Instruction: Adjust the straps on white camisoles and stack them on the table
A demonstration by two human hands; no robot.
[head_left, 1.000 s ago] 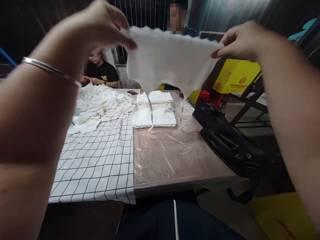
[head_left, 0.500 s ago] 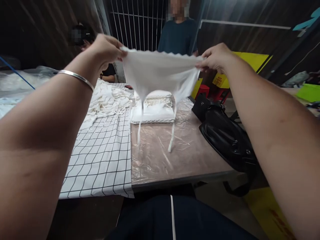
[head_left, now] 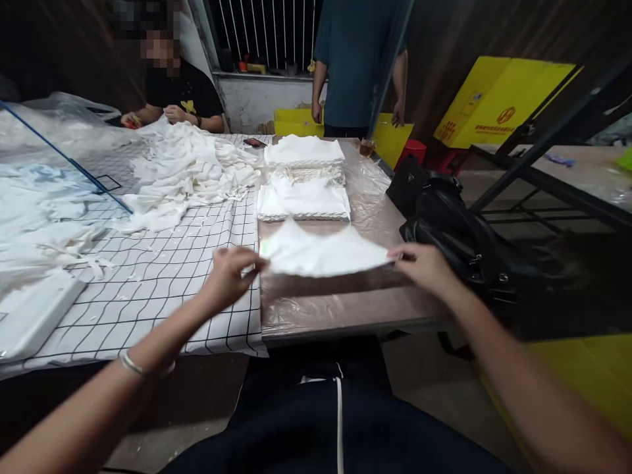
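A white strappy top (head_left: 323,251), a small camisole by its look, is stretched by its hem low over the plastic-covered table. Its left corner is pinched in my left hand (head_left: 236,275), fingers closed. My right hand (head_left: 425,266) grips the opposite corner between thumb and fingers. The hem faces me and the body of the top spreads away; its straps are mostly lost against the white cloth behind. Just beyond lie two stacks of folded white garments, a nearer stack (head_left: 303,199) and a farther stack (head_left: 303,151).
Left, a checkered cloth (head_left: 207,296) bears a heap of white garments (head_left: 192,164) and a blue rod (head_left: 93,179). A black bag (head_left: 444,220) borders the right edge. Behind the table are a seated person (head_left: 182,99), a standing person (head_left: 350,66) and yellow boxes (head_left: 498,99).
Both hands have come down and nearer with the top, from raised in the air to just over the table. The straps no longer hang toward me. The view has tilted.
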